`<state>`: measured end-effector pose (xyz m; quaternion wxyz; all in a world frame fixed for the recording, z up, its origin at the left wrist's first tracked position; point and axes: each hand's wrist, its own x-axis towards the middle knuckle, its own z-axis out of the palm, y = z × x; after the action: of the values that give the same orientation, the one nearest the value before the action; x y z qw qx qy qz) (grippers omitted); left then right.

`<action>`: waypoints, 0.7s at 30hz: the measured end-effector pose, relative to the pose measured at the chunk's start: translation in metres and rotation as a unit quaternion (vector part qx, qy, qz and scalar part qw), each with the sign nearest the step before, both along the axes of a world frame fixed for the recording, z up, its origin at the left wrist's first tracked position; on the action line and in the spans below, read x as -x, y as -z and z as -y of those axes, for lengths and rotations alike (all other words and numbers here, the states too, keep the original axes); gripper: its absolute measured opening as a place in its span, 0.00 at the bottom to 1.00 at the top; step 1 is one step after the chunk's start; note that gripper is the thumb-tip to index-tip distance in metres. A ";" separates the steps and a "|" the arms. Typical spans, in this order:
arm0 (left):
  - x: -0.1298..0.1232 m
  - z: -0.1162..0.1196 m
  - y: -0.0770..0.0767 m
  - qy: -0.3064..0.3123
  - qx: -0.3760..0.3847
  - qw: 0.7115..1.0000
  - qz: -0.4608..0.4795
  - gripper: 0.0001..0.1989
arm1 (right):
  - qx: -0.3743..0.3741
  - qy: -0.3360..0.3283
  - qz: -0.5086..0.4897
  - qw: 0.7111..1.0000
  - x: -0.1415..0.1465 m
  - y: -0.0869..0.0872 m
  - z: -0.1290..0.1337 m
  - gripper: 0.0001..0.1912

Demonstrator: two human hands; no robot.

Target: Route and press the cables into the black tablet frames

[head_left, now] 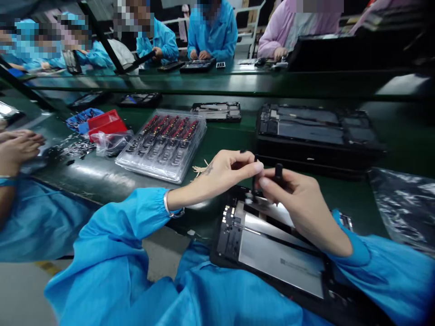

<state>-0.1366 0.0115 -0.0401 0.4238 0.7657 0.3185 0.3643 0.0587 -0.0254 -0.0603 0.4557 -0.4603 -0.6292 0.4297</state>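
Above an open tablet-like device [282, 262] with silver panels, both hands meet at fingertip height. My left hand [234, 170] pinches the upper part of a thin black strip [254, 181], which hangs down towards the device's top left corner. The fingers of my right hand [294, 194] are closed beside the strip, with a dark, round-ended object [278, 172] held between them. Whether my right fingertips also grip the strip is hard to tell. The device lies tilted at the bench's near edge, partly beneath my right forearm.
Clear trays [159, 145] of red and black parts lie left, beside a red bin [107, 123]. Stacked dark devices [316, 136] stand behind my right hand, and a plastic bag [408, 203] lies right. Another person's hands [20, 147] are at far left. People work across the bench.
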 end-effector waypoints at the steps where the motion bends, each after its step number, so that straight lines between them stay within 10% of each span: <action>1: 0.000 -0.001 -0.005 0.004 -0.012 0.999 -0.033 0.19 | -0.025 0.010 0.013 1.000 -0.002 -0.002 -0.001 0.12; 9: 0.007 -0.008 -0.019 0.105 -0.106 0.961 -0.234 0.12 | -0.104 0.033 0.066 0.992 -0.006 -0.020 0.001 0.05; 13: 0.008 -0.003 -0.016 0.010 -0.270 0.947 -0.175 0.18 | -0.057 0.035 -0.004 0.998 -0.007 -0.020 0.002 0.06; 21: -0.007 0.013 -0.022 -0.122 -0.580 0.763 -0.259 0.14 | -0.053 0.015 -0.038 0.998 -0.007 -0.021 0.008 0.08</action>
<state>-0.1294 -0.0011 -0.0179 -0.2479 0.8852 0.2352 0.3157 0.0658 -0.0334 -0.0396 0.5093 -0.4286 -0.6262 0.4060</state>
